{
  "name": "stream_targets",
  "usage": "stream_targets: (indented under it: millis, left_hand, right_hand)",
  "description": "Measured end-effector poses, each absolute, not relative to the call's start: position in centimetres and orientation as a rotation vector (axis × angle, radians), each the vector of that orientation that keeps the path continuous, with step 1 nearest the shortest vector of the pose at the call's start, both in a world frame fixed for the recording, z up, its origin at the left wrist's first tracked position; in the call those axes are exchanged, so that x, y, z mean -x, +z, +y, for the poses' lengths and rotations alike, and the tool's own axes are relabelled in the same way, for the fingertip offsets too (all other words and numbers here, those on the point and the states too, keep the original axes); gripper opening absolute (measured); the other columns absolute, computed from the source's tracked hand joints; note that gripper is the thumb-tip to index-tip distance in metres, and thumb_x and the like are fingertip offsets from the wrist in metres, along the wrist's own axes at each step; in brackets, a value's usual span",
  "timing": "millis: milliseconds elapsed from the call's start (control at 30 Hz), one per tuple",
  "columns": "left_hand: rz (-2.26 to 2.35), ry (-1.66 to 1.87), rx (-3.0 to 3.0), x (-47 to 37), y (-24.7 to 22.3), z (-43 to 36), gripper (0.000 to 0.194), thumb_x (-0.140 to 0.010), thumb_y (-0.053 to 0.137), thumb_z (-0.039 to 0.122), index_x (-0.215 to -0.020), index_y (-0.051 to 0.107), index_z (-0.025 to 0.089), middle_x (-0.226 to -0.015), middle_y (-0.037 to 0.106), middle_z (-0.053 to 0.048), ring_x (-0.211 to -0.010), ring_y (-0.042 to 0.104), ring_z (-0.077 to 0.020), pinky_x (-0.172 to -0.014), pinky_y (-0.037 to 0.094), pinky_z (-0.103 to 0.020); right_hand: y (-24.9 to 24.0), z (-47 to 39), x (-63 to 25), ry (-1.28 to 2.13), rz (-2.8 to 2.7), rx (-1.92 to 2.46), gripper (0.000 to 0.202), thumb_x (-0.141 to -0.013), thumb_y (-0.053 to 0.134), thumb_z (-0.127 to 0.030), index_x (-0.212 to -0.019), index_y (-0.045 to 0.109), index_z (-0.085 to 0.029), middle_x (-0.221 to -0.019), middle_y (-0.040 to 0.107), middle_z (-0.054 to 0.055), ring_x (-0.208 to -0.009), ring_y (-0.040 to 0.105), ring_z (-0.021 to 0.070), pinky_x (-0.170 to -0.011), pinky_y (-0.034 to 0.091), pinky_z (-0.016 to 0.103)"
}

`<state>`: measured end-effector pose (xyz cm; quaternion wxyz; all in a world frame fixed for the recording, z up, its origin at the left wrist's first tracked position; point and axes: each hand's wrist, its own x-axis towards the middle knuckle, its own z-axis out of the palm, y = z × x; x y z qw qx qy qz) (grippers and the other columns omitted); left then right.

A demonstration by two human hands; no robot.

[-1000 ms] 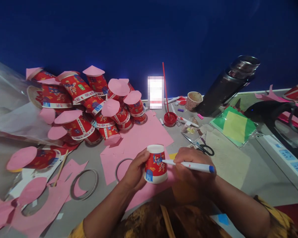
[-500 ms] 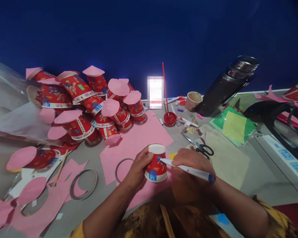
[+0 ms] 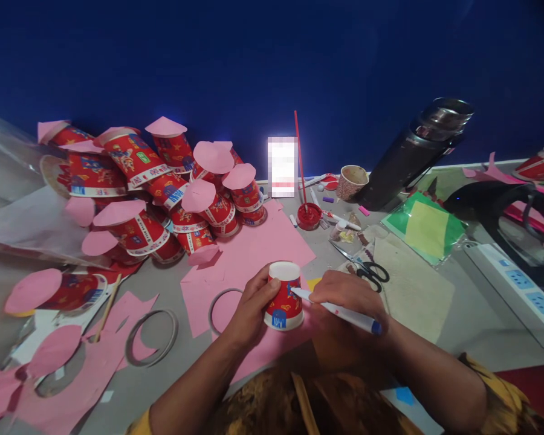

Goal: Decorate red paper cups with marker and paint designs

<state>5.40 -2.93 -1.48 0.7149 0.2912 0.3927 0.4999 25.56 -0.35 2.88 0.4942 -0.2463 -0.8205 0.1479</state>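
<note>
My left hand grips a red paper cup turned upside down, its white base facing up. Blue marks and a blue door-like shape show on the cup's side. In my right hand is a white marker with a blue end, and its tip meets the blue marks on the cup. Pink paper lies under and behind the cup. A grey ring rests on that paper beside my left wrist.
Several red cups with pink cone tops are piled at the back left. Scissors, a red paint pot, a black flask and a power strip are on the right. Another grey ring and pink scraps lie left.
The marker's rear end has dipped slightly and swung a little left, with its tip still at the cup. The left hand keeps its hold; the whole view has shifted slightly.
</note>
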Motion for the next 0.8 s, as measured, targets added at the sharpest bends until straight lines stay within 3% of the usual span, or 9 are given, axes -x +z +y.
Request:
stream_targets:
  millis: [267, 467, 800]
  left_hand:
    - [0.879, 1.121, -0.636, -5.47, -1.11, -2.86, 0.051, -0.083, 0.090, 0.052, -0.120, 0.080, 0.018, -0.104, 0.083, -0.010, -0.093, 0.077, -0.0247, -0.082, 0.057, -0.030]
    - [0.871, 1.094, -0.606, -5.29, -1.01, -2.71, 0.054, -0.080, 0.090, 0.054, -0.116, 0.082, 0.014, -0.103, 0.084, -0.013, -0.085, 0.077, -0.0244, -0.077, 0.057, -0.031]
    - [0.813, 1.086, -0.556, -5.20, -0.63, -2.66, 0.053, -0.081, 0.091, 0.053, -0.115, 0.082, 0.013, -0.104, 0.084, -0.014, -0.098, 0.080, -0.0316, -0.088, 0.062, -0.039]
  right_hand:
    - [2.60, -0.27, -25.45, 0.350, -1.967, 0.574, 0.012, -0.099, 0.062, -0.014, -0.098, 0.067, -0.024, -0.073, 0.079, 0.000, -0.062, 0.074, 0.0165, -0.062, 0.059, 0.028]
    - [2.80, -0.27, -25.72, 0.373, -1.981, 0.629, 0.015, -0.093, 0.061, -0.011, -0.093, 0.067, -0.025, -0.070, 0.077, -0.001, -0.061, 0.074, 0.0163, -0.061, 0.057, 0.026]
    - [3.28, -0.19, -25.91, 0.360, -1.976, 0.663, 0.016, -0.092, 0.060, -0.010, -0.089, 0.067, -0.025, -0.067, 0.075, -0.001, -0.060, 0.073, 0.0165, -0.058, 0.055, 0.026]
